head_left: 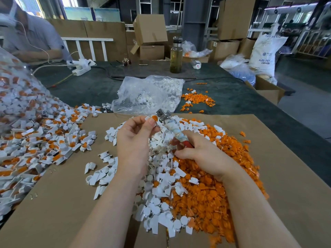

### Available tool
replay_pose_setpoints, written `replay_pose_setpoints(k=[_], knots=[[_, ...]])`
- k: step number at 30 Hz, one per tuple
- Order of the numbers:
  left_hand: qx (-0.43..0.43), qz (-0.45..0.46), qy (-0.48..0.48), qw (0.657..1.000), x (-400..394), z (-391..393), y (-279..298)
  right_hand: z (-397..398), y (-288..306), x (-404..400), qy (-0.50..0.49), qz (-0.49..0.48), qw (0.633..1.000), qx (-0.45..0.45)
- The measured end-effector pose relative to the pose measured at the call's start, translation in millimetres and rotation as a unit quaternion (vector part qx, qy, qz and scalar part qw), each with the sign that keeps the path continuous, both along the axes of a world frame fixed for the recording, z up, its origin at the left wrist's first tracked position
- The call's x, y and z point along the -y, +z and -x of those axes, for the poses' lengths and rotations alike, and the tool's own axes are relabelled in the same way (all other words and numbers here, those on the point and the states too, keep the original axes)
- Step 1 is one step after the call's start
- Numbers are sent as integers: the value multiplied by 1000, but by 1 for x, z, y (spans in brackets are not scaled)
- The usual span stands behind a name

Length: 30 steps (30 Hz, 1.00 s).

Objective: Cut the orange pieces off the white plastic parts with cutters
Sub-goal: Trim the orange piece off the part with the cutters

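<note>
Two hands up | left hand (pixel 138 133) pinches small white plastic part with orange piece (pixel 153 118) | right hand (pixel 200 151) grips tape-wrapped metal cutters (pixel 172 127), long axis slanting up-left, jaws just right of part | cut pending

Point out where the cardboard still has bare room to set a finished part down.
Bare cardboard lies near-left, between the uncut heap and the white parts pile. Another bare strip runs right of the orange pile. It is crowded at the centre, where the left hand and right hand work with the cutters.
</note>
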<state>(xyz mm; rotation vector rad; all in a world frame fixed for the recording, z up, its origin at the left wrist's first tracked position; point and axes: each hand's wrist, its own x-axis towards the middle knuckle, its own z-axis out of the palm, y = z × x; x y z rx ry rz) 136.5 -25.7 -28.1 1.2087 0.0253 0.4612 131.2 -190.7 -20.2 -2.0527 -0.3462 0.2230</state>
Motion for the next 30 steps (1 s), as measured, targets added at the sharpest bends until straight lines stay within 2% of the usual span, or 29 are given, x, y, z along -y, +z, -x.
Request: replay_pose_setpoints(k=[9, 22, 27, 30], knots=[[18, -23, 0, 1000, -4, -3, -3, 1, 1, -4, 21, 36, 999, 22], [5, 3, 15, 1000, -5, -3, 0, -1, -6, -15, -5, 71, 994, 83], [-30, 20, -16, 999, -11, -1, 3, -4, -10, -14, -13, 91, 991, 99], [-78, 84, -13, 993, -29, -2, 5, -7, -12, -12, -52, 93, 987, 122]])
